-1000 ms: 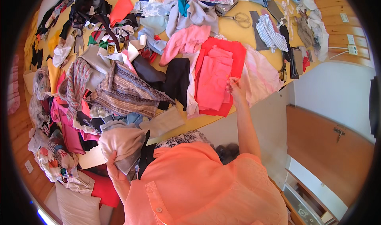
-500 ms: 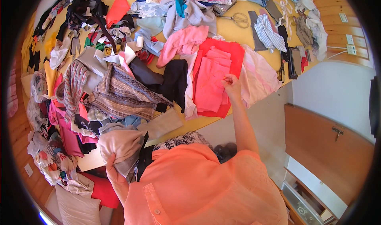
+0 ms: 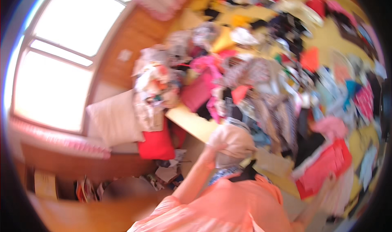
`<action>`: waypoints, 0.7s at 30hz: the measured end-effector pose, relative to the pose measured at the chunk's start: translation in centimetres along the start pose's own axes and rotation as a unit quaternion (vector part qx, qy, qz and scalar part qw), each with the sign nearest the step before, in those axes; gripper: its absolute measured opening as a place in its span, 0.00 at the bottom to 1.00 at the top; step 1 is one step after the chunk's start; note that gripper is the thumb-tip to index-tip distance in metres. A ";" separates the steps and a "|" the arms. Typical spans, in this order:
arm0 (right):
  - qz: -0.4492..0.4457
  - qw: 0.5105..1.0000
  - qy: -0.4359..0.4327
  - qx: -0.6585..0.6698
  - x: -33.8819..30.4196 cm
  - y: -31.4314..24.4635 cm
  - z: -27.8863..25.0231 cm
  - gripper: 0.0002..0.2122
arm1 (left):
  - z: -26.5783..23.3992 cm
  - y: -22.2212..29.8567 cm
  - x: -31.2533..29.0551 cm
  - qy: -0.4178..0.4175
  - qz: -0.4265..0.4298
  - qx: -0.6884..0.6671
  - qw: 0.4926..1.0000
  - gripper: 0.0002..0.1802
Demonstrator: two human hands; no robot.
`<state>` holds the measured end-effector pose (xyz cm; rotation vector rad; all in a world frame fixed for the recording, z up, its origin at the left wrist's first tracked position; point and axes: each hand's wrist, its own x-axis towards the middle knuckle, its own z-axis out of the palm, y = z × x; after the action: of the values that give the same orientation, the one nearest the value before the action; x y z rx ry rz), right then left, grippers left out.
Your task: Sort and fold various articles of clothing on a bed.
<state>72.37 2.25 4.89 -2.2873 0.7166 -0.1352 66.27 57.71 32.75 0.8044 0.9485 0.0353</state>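
A bunched beige-pink cloth with a greyish lower part is gripped by my left hand, whose fingers are partly hidden against it. To the right, my right hand is by the lower right part of a coral-pink folded cloth, which lies on a larger red cloth. Motion smears its fingers, so their hold is unclear. A pale pink cloth hangs beside that hand. Between my hands lies a flat beige piece.
Heaped garments and scraps cover much of the yellow table, including a brown patterned knit. At left are a window, a beige cushion and a red cushion. A brown wooden surface fills the lower left.
The view has swung left and blurred, bringing in the window and lower-left wooden surface. My left hand still grips the beige-pink cloth; my right stays by the coral-pink cloth.
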 end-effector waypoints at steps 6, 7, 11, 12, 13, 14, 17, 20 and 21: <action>-0.034 0.964 -0.089 0.249 -3.5 -15.4 1.8 0.09 | -4.7 6.3 -2.1 -0.024 0.097 -0.071 0.992 0.29; -0.039 0.963 -0.091 0.252 -4.3 -17.2 2.0 0.09 | -5.4 7.5 -2.2 -0.011 0.116 -0.070 0.991 0.28; -0.048 0.937 -0.128 0.323 -8.7 -24.1 3.0 0.07 | -7.9 12.4 -2.1 -0.016 0.193 -0.063 0.979 0.28; -0.076 0.925 -0.147 0.342 -9.8 -25.6 3.2 0.06 | -8.8 13.6 -1.8 -0.013 0.197 -0.077 0.977 0.27; -0.079 0.926 -0.141 0.342 -11.2 -26.9 3.7 0.06 | -9.4 15.2 -1.5 -0.007 0.204 -0.075 0.976 0.27; -0.055 0.914 -0.147 0.374 -12.6 -28.2 4.1 0.06 | -10.4 16.8 -0.8 0.007 0.212 -0.073 0.975 0.27; -0.015 0.890 -0.167 0.424 -16.0 -32.0 6.0 0.04 | -13.3 22.8 0.8 -0.021 0.238 -0.088 0.967 0.26; 0.004 0.898 -0.134 0.420 -20.7 -37.8 7.4 0.03 | -16.3 28.9 3.7 -0.004 0.260 -0.075 0.963 0.21; 0.004 0.886 -0.163 0.435 -21.9 -38.9 7.8 0.04 | -16.8 30.7 5.3 0.033 0.302 -0.030 0.952 0.20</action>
<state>73.98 41.37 27.72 -1.3899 0.3684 -0.0469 66.64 91.66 42.84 1.0162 0.7284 0.6240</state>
